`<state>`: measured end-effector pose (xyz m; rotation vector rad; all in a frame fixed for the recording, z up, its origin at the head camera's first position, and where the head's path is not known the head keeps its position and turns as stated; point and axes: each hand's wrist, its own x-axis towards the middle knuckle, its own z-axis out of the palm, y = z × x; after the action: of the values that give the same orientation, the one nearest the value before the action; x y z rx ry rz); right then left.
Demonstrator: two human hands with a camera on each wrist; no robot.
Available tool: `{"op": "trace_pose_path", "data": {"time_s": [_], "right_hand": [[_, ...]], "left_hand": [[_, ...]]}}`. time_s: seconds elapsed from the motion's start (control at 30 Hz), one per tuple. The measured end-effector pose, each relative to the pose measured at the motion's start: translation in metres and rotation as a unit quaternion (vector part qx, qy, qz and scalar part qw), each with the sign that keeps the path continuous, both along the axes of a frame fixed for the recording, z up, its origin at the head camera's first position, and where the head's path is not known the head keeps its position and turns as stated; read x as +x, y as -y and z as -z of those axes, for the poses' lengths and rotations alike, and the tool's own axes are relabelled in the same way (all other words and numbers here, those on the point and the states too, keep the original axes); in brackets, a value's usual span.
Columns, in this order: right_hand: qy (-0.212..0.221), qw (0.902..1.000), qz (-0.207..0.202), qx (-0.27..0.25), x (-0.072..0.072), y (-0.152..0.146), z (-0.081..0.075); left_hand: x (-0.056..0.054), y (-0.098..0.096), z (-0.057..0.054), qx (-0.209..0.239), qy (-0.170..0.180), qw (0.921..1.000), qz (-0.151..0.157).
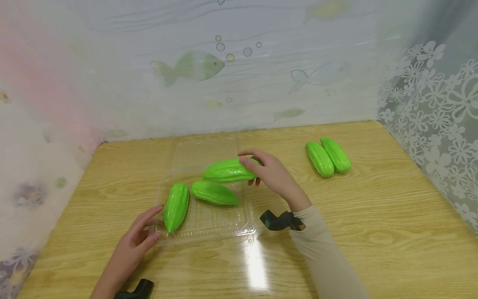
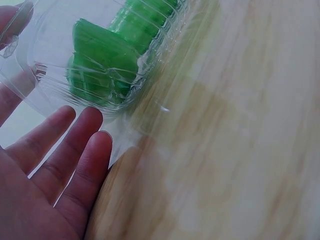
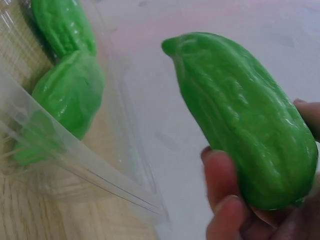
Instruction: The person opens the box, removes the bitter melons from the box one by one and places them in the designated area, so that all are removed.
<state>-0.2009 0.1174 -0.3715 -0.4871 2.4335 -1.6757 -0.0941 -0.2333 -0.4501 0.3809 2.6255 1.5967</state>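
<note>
My right hand (image 1: 274, 176) grips a glossy green, ridged bitter melon (image 1: 225, 171) by its blunt end, fingers and thumb around it. It is above the right side of a clear plastic container (image 1: 209, 226); its narrow tip shows in the right wrist view. Inside the container are a bitter melon (image 1: 176, 207) at the left and another (image 1: 215, 193) in the middle. At the container's left edge, my left hand (image 1: 136, 234) touches the plastic with its fingertips. In the left wrist view several fingers (image 2: 82, 170) are spread and fairly straight beside the wall.
Two more bitter melons, one (image 1: 320, 159) beside the other (image 1: 336, 155), lie close together at the table's back right. The container's clear lid (image 1: 205, 149) is folded back toward the wall. A wooden table (image 1: 373, 232) bears everything, and printed sheets (image 1: 261, 83) rise behind it.
</note>
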Motion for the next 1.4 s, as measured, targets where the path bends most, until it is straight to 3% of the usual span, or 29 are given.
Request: {"op": "trace_pose_path", "data": {"time_s": [0.33, 0.57, 0.83, 1.27, 1.4], "right_hand": [[0.013, 0.9982, 0.052, -0.027, -0.003, -0.014, -0.005], [0.019, 0.9943, 0.073, -0.076, 0.004, -0.027, -0.019], [0.03, 0.9878, 0.086, -0.126, -0.002, -0.044, -0.015], [0.035, 0.9626, 0.134, -0.233, -0.01, -0.066, -0.003], [0.052, 0.9434, 0.16, -0.286, -0.016, -0.075, 0.001]], "left_hand": [[-0.001, -0.001, 0.0, -0.017, 0.0, 0.9998, -0.008], [0.0, -0.001, 0.001, -0.008, -0.006, 1.0, -0.001], [-0.001, -0.001, 0.0, -0.017, -0.011, 0.9998, -0.003], [0.0, 0.001, 0.003, -0.011, -0.011, 0.9999, 0.0], [-0.001, 0.0, 0.002, -0.01, -0.013, 0.9999, 0.002]]}}
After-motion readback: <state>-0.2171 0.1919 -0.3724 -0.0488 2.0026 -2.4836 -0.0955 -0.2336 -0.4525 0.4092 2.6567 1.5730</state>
